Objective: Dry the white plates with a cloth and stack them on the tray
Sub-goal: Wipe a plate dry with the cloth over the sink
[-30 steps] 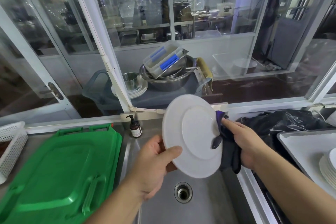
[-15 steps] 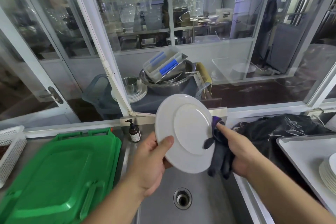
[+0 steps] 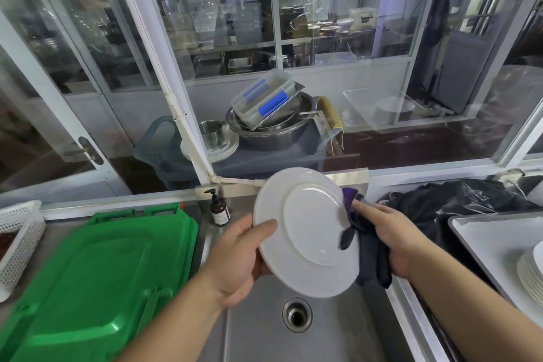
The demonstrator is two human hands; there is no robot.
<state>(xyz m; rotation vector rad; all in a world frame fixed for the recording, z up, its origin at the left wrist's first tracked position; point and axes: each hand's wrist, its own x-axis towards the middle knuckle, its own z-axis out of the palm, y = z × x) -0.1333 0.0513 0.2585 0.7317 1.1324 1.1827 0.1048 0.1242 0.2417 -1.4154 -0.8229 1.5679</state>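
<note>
Over a brushed steel sink (image 3: 258, 329), the left hand (image 3: 235, 258) grips a round, glossy white ceramic plate (image 3: 305, 232) by its left rim, thumb on the underside. The plate is tilted, its base ring facing the camera. At its right edge the right hand (image 3: 385, 236) holds a dark blue cloth (image 3: 371, 256) against the rim. Farther right, stacked white plates (image 3: 530, 275) sit on a pale rectangular tray (image 3: 484, 232).
</note>
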